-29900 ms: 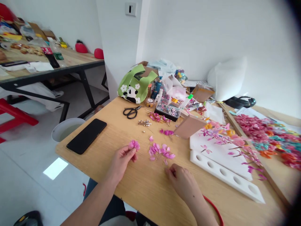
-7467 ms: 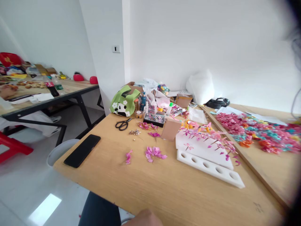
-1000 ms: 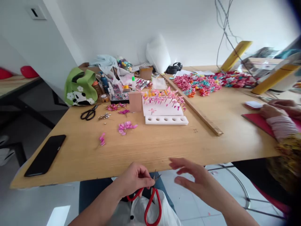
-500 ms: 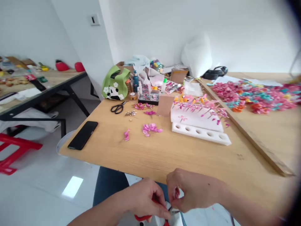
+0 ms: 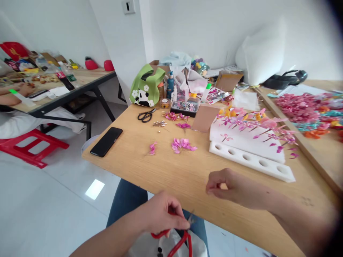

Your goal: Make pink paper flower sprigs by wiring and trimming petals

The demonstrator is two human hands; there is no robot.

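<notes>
Red-handled scissors (image 5: 180, 244) are held low over the lap by my left hand (image 5: 167, 213), its fingers closed round one handle near the pivot. The small metal blades point up, just below the table edge. My right hand (image 5: 222, 182) hovers over the table's front edge, thumb and fingertips pinched together; what they hold, if anything, is too small to make out. Beyond the hands, pink petals (image 5: 183, 145) and a small pink sprig (image 5: 152, 148) lie on the wooden table (image 5: 166, 175). A white foam block (image 5: 250, 160) with round holes stands nearest my right hand.
A black phone (image 5: 106, 141) lies at the left edge, with black scissors (image 5: 146, 115), a green bag (image 5: 148, 87) and a bead box (image 5: 184, 107) behind. Pink flower stems (image 5: 254, 123) rest on foam. A wooden strip borders heaped flowers (image 5: 300, 110). A person's arm (image 5: 12, 94) shows far left.
My right hand has moved up and right, away from the scissors to above the table edge. The scissors' blades and handles show more clearly. The view has turned left.
</notes>
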